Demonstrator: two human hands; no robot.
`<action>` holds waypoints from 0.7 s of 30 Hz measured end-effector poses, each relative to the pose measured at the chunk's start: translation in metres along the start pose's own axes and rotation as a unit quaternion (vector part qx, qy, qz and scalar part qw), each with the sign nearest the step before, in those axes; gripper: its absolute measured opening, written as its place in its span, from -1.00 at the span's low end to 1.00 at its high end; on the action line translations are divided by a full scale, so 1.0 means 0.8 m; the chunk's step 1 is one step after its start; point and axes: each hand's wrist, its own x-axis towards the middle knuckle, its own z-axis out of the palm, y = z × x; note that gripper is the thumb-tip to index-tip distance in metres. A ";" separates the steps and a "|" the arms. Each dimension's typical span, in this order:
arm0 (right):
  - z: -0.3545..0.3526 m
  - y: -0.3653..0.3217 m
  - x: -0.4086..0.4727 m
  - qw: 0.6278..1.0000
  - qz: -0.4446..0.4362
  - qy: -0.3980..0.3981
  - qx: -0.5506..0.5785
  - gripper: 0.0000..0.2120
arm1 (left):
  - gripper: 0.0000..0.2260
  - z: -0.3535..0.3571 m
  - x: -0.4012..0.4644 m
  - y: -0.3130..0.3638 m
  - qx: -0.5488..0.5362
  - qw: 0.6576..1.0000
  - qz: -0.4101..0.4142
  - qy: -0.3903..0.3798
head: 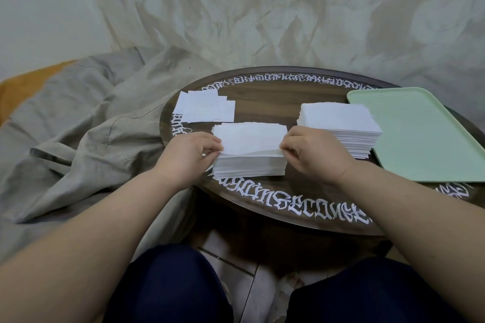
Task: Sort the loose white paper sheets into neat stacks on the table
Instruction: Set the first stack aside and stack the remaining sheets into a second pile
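Pinching the top sheet (249,139) of the near stack (249,165) at both ends, left hand (193,151) and right hand (312,151) lift it slightly above the table (288,186).

My forearms are bare to the edge of the view, with no sleeves, watch or bracelet showing. My left hand (193,151) and right hand (313,152) are broad with short fingers. I wear dark navy trousers (170,288), plain and unpatterned, covering both knees.
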 end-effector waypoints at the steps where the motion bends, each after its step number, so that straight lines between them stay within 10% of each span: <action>1: -0.001 0.001 0.000 1.000 0.001 0.005 -0.001 -0.87 | -0.90 0.000 0.000 0.000 0.004 1.000 0.007 0.002; 21: -0.005 0.000 0.000 0.996 0.013 -0.085 -0.036 -0.78 | -0.81 0.003 0.000 0.002 0.012 1.000 0.023 -0.016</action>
